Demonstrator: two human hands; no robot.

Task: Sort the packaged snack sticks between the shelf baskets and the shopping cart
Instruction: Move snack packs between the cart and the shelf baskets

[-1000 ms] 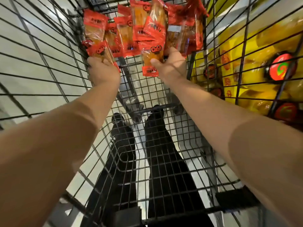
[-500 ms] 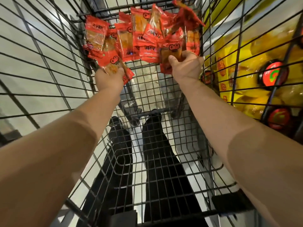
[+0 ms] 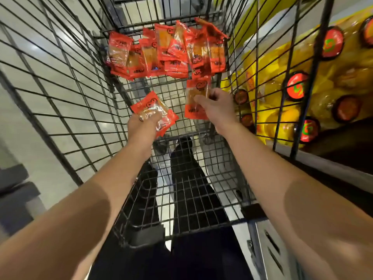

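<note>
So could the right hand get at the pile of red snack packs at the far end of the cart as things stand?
Probably yes for reach: nothing lies between the right hand and the pile. But its fingers already pinch a snack pack, so it looks too occupied to take more.

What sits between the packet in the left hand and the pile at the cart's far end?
Head view: only bare cart floor separates left hand's packet from pile.
</note>
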